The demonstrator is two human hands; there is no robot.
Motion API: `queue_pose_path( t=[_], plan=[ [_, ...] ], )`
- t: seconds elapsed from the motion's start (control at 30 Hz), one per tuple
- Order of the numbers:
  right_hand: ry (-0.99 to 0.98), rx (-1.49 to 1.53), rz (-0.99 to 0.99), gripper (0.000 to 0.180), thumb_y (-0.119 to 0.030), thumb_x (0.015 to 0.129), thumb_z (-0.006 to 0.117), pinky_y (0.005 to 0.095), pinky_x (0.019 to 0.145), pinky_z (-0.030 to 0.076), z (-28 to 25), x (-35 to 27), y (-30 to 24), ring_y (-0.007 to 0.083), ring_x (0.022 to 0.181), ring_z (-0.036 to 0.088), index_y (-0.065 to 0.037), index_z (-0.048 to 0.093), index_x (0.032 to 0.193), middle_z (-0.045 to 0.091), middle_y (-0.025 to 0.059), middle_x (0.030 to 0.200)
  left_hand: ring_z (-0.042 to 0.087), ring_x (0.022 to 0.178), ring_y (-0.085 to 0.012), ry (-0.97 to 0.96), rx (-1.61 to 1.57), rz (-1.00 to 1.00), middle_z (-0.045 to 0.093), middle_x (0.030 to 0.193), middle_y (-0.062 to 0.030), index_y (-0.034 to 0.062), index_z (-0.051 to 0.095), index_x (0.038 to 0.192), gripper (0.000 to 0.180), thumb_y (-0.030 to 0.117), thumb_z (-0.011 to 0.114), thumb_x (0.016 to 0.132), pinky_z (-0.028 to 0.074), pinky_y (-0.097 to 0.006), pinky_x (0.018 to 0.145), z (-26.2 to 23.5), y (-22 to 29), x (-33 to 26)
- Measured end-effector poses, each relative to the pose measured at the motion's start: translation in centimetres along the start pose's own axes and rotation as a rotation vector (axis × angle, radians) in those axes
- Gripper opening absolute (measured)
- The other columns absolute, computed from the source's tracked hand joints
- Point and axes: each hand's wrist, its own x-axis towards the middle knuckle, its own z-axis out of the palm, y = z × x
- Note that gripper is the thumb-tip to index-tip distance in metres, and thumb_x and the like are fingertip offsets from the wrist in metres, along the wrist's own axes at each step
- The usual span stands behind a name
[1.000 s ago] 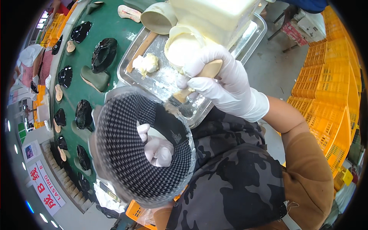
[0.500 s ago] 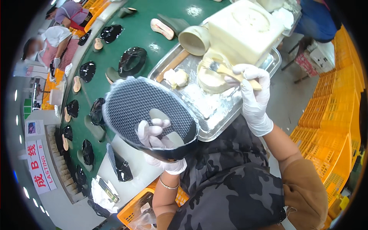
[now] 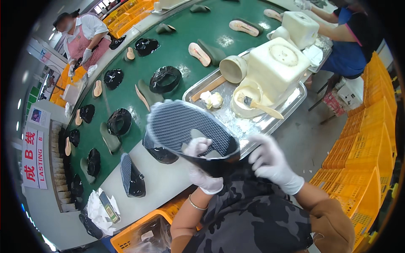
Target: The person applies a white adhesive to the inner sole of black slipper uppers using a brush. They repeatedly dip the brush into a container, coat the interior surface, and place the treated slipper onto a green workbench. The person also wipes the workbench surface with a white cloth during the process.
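My left hand (image 3: 201, 170), in a white glove, grips a black shoe (image 3: 185, 128) turned sole up, fingers curled over its grey dotted sole. I hold the shoe in front of my chest, above the table's near edge. My right hand (image 3: 272, 162), also gloved, is empty with fingers spread, just right of the shoe's end; whether it touches the shoe is unclear. A wooden-handled brush (image 3: 258, 106) rests in a cream glue bowl (image 3: 244, 110) on the metal tray (image 3: 291, 110) beyond the shoe.
A cream box-shaped container (image 3: 276, 69) and a cup (image 3: 232, 68) stand on the tray. A green conveyor (image 3: 177, 46) carries black uppers and lasts. Another shoe (image 3: 130, 177) lies on the white ledge. Orange crates (image 3: 358, 139) stack at the right. People work at the top left and top right.
My right hand let go of the brush, leaving it in the glue bowl, and came down beside the shoe. The shoe stays sole up in my left hand.
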Motion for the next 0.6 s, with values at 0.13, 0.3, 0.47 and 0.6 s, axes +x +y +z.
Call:
queue_pose_path(
  t=[0.13,0.3,0.47,0.6],
  plan=[
    [-0.104,0.244,-0.042,0.106,-0.009,0.061,0.08,0.0294,0.082,0.049,3.8,0.0,1.3,0.0175,0.112,0.047,0.0,0.013,0.142,0.029,0.0113,0.14,0.05,0.1,-0.0198,-0.155,-0.147,-0.177,0.055,0.104,-0.01,-0.0027,0.057,0.11,0.025,0.01,0.042,0.094,0.04,-0.035,0.091,-1.1,0.0,-2.7],
    [-0.089,0.192,-0.148,0.095,-0.018,0.069,0.076,0.0299,0.095,0.041,4.3,-0.7,2.3,0.0163,0.12,0.042,0.0,0.017,0.141,0.037,0.0088,0.135,0.052,0.09,-0.0332,-0.497,0.528,0.493,0.052,0.097,-0.0128,0.0007,0.057,0.1,0.049,0.006,0.065,0.052,0.044,-0.043,0.079,-2.3,2.4,-1.1],
    [0.007,0.545,-0.004,0.072,-0.026,0.082,0.064,0.0355,0.101,0.038,5.3,-2.9,2.4,0.0159,0.122,0.043,-0.009,0.024,0.14,0.041,0.0045,0.134,0.05,0.079,-0.0341,-0.486,0.541,0.583,0.049,0.092,-0.0147,-0.0001,0.054,0.091,0.043,0.001,0.063,0.049,0.042,-0.048,0.073,-1.2,4.1,-1.1],
    [-0.055,0.518,-0.083,0.069,-0.033,0.085,0.061,0.0362,0.099,0.04,5.8,-3.3,2.2,0.0159,0.122,0.044,-0.01,0.026,0.139,0.042,0.0035,0.133,0.051,0.078,-0.0326,-0.491,0.518,0.624,0.05,0.093,-0.0134,-0.0003,0.055,0.094,0.04,-0.002,0.063,0.055,0.044,-0.044,0.069,-1.5,5.0,-0.9]
  ],
)
